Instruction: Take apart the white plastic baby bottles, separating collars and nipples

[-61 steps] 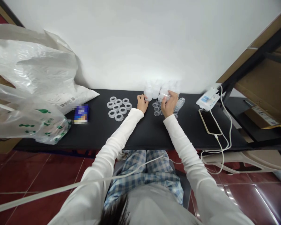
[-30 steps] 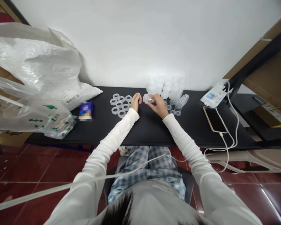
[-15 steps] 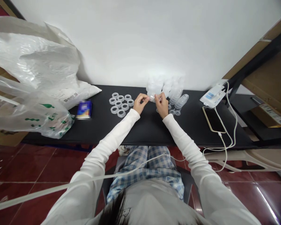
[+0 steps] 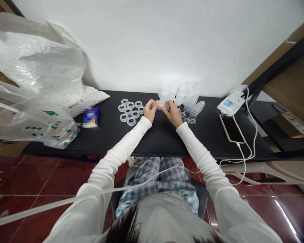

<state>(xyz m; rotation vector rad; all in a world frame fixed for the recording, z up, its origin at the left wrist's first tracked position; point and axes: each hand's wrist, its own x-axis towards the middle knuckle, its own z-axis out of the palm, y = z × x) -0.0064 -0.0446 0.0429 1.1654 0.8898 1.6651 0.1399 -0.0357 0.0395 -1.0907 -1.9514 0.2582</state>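
Note:
Above the middle of the black table, my left hand (image 4: pixel 151 110) and my right hand (image 4: pixel 172 112) are both closed on one small clear plastic piece (image 4: pixel 163 105). The left fingers pinch its left end while the right thumb and fingers grip its right side. Partly covered by the fingers, its exact kind cannot be made out. To the left lie several translucent rings (image 4: pixel 128 111) in a loose cluster. Just right of my right hand are several small clear flanged pieces (image 4: pixel 186 120). Behind them stand clear domed covers (image 4: pixel 197 108) and rows of translucent bottle-like containers (image 4: pixel 180 95).
A blue box (image 4: pixel 91 117) and large plastic bags (image 4: pixel 38 74) occupy the table's left side. On the right, a phone (image 4: pixel 231 129) with a white cable lies by a white power strip (image 4: pixel 231 102). A white wall (image 4: pixel 152 44) rises behind; dark shelving (image 4: pixel 271 125) stands far right.
My right hand has turned and shifted slightly left, its thumb now lying along the clear piece. My left hand has moved up a little. Both keep hold of the piece.

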